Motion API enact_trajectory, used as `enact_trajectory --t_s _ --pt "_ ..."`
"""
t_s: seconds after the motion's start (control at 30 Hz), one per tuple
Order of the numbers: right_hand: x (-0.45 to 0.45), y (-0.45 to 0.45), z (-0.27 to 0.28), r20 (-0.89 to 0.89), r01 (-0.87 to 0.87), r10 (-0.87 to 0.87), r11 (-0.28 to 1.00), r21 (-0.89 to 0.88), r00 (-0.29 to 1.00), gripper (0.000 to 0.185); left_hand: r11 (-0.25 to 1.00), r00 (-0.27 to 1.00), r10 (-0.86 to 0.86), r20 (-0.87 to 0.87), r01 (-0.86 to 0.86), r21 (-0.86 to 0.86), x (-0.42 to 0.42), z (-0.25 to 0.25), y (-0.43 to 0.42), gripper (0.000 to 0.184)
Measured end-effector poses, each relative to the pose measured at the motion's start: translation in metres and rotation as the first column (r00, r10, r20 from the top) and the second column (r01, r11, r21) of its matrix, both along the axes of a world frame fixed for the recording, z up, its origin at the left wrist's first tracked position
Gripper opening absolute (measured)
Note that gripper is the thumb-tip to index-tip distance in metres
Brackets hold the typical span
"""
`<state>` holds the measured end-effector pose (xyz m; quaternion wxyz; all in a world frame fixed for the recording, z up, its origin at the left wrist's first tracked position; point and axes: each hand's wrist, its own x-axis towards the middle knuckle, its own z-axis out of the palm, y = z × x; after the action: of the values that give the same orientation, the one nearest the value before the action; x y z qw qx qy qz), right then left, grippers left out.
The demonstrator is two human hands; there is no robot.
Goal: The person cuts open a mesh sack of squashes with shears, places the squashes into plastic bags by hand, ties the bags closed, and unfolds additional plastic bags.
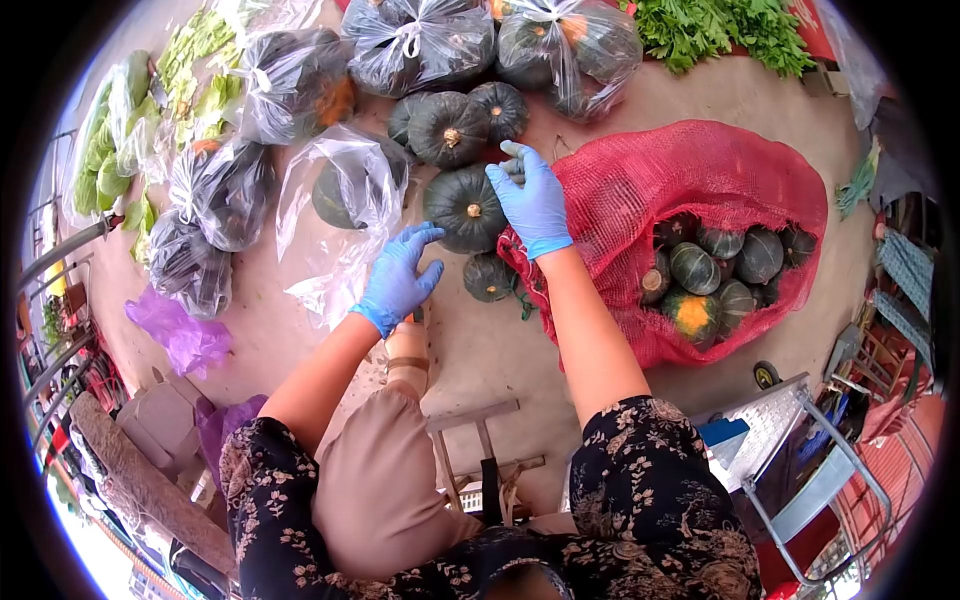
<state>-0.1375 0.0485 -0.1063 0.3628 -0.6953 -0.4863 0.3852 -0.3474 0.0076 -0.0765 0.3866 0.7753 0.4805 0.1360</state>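
A dark green round pumpkin (466, 208) sits on the ground between my two blue-gloved hands. My left hand (398, 275) is at its lower left, fingers stretched out and fingertips at the pumpkin's edge. At its upper right is my right hand (531, 197), fingers apart and slightly bent; whether it presses on the skin, I cannot tell. Just below lies a smaller pumpkin (489, 277), and above it another pumpkin (449, 130) rests among others. To the left, a clear plastic bag (340, 240) lies loose, with a pumpkin (336, 194) in its upper part.
A red mesh sack (690, 160) on the right gapes, showing several small pumpkins (695, 268). Knotted bags of pumpkins (420, 45) line the back. Leafy greens (715, 35) lie at the far right, a purple bag (182, 328) at left. A metal-framed chair (815, 495) stands lower right.
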Motion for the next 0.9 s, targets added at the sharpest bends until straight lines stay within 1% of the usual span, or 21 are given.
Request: enact_trajectory --t_s 0.07,0.1,0.13,0.17,0.2,0.27,0.3,0.37,0.43,0.47,0.5,0.53,0.57,0.6,0.67,0.7,0.77,0.8,0.83,0.87,0.9 --pt "-0.012 0.02 -0.017 -0.05 0.074 -0.077 0.995 -0.073 0.996 0.056 1.0 1.0 0.004 0.017 -0.004 0.002 -0.006 -0.001 -0.001 0.039" --pt "-0.017 0.03 -0.02 -0.042 0.063 -0.067 0.994 -0.089 0.997 0.068 0.998 1.0 -0.009 0.009 0.01 -0.068 -0.009 0.002 -0.001 0.038" --pt "-0.019 0.037 -0.022 -0.014 0.029 -0.031 0.989 -0.146 0.999 0.073 0.99 1.0 -0.023 0.003 0.023 -0.139 -0.011 0.006 -0.002 0.038" --pt "-0.023 0.043 -0.025 -0.01 0.031 -0.033 0.989 -0.146 0.999 0.079 0.977 0.999 -0.038 0.0 0.037 -0.208 -0.012 0.011 -0.003 0.038" --pt "-0.028 0.049 -0.026 -0.006 0.035 -0.036 0.988 -0.147 0.999 0.084 0.97 0.996 -0.088 -0.013 0.083 -0.229 -0.011 0.02 -0.005 0.039" --pt "-0.037 0.061 -0.027 -0.084 0.051 -0.07 0.975 -0.215 0.994 0.088 0.945 0.98 -0.194 -0.034 0.177 -0.273 -0.008 0.048 -0.007 0.042" --pt "-0.041 0.065 -0.026 -0.122 0.058 -0.091 0.966 -0.25 0.988 0.089 0.962 0.981 -0.194 -0.01 0.188 -0.197 -0.009 0.065 -0.008 0.044" --pt "-0.049 0.072 -0.023 -0.246 0.111 -0.17 0.965 -0.236 0.954 0.09 0.978 0.978 -0.204 0.04 0.206 -0.041 -0.01 0.101 -0.004 0.048" --pt "-0.053 0.076 -0.01 -0.405 0.185 -0.272 0.953 -0.241 0.873 0.089 0.976 0.999 -0.033 0.013 0.029 0.217 -0.026 0.128 0.008 0.055" --pt "-0.052 0.076 -0.024 -0.459 0.187 -0.27 0.957 -0.22 0.846 0.087 0.941 0.986 0.164 0.037 -0.168 0.293 -0.036 0.133 0.011 0.059" --pt "-0.046 0.075 -0.047 -0.512 0.188 -0.265 0.962 -0.197 0.817 0.085 0.874 0.941 0.337 0.017 -0.32 0.366 -0.048 0.136 0.015 0.062" --pt "-0.047 0.079 -0.043 -0.563 0.189 -0.255 0.966 -0.174 0.786 0.083 0.811 0.882 0.47 -0.029 -0.419 0.408 -0.061 0.13 0.016 0.071" --pt "-0.043 0.074 -0.037 -0.702 0.218 -0.284 0.958 -0.184 0.653 0.074 0.787 0.835 0.549 -0.028 -0.506 0.352 -0.076 0.118 0.013 0.076" --pt "-0.04 0.072 -0.029 -0.829 0.2 -0.246 0.966 -0.166 0.501 0.064 0.753 0.781 0.624 -0.032 -0.589 0.292 -0.087 0.104 0.006 0.081" --pt "-0.036 0.062 0.006 -0.94 0.117 -0.169 0.983 -0.14 0.295 0.063 0.776 0.758 0.63 -0.17 -0.606 0.178 -0.101 0.073 -0.013 0.088" --pt "-0.039 0.053 0.019 -0.964 0.052 -0.109 0.994 -0.099 0.242 0.061 0.78 0.745 0.623 -0.238 -0.615 0.117 -0.105 0.065 -0.02 0.091" --pt "-0.054 0.037 0.041 -0.993 -0.072 0.009 0.997 0.001 0.116 0.059 0.747 0.726 0.533 -0.435 -0.645 -0.161 -0.097 0.072 -0.015 0.079" --pt "-0.067 0.029 0.051 -0.997 -0.15 0.044 0.988 0.035 0.055 0.066 0.695 0.718 0.463 -0.52 -0.658 -0.29 -0.097 0.075 -0.013 0.072" --pt "-0.082 0.021 0.056 -1.0 -0.214 0.031 0.976 0.03 -0.002 0.069 0.61 0.758 0.522 -0.39 -0.652 -0.451 -0.107 0.062 -0.017 0.062" --pt "-0.098 0.013 0.059 -0.998 -0.277 0.016 0.96 0.032 -0.058 0.071 0.524 0.766 0.591 -0.254 -0.604 -0.6 -0.123 0.039 -0.025 0.052" --pt "-0.113 0.006 0.059 -0.998 -0.324 -0.014 0.946 0.007 -0.064 0.071 0.442 0.741 0.661 -0.121 -0.514 -0.735 -0.132 0.027 -0.03 0.042"
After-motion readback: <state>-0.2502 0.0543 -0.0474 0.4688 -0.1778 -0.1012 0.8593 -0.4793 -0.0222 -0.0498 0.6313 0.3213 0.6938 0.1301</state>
